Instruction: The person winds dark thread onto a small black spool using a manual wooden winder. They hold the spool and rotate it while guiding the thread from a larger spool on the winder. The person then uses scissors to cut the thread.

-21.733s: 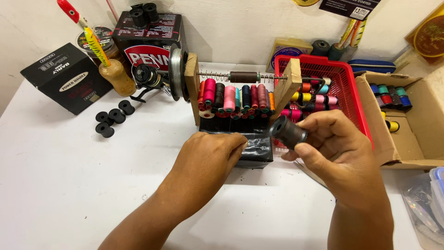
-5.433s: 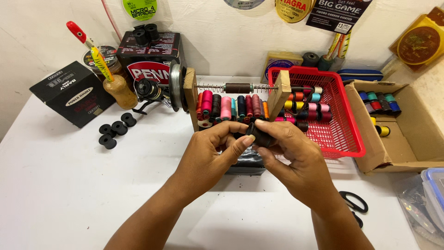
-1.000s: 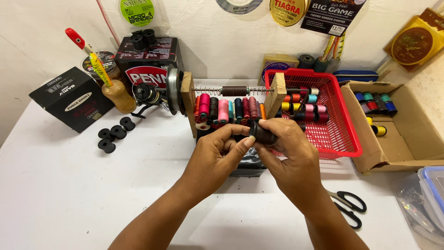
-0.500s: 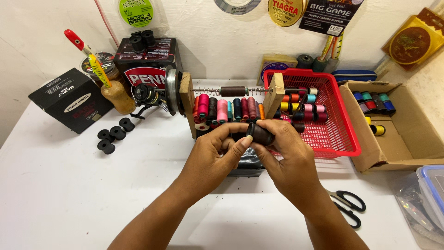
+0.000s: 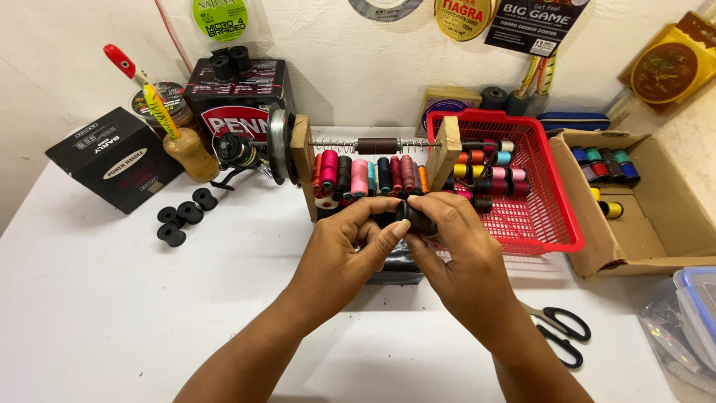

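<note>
Both of my hands meet over the middle of the white table [image 5: 112, 313]. My right hand [image 5: 459, 250] grips a small dark spool [image 5: 418, 220] of thread. My left hand [image 5: 347, 246] pinches at the spool's left end with thumb and fingers. Just behind my hands stands a wooden winding rack [image 5: 445, 153] with a spring rod and a row of coloured thread spools [image 5: 365, 175]. A dark flat object [image 5: 399, 265] lies under my hands, mostly hidden.
A red basket [image 5: 544, 216] of spools sits at right, a cardboard box [image 5: 649, 216] beyond it. Scissors [image 5: 559, 328] lie near my right forearm. Three empty black bobbins [image 5: 183, 220], a black carton [image 5: 115, 157], a fishing reel [image 5: 239, 149] and a clear lidded tub [image 5: 690, 321] stand around.
Long ago my right hand held the spool alone, off to the right. Over the last second both hands keep working it with only slight finger shifts.
</note>
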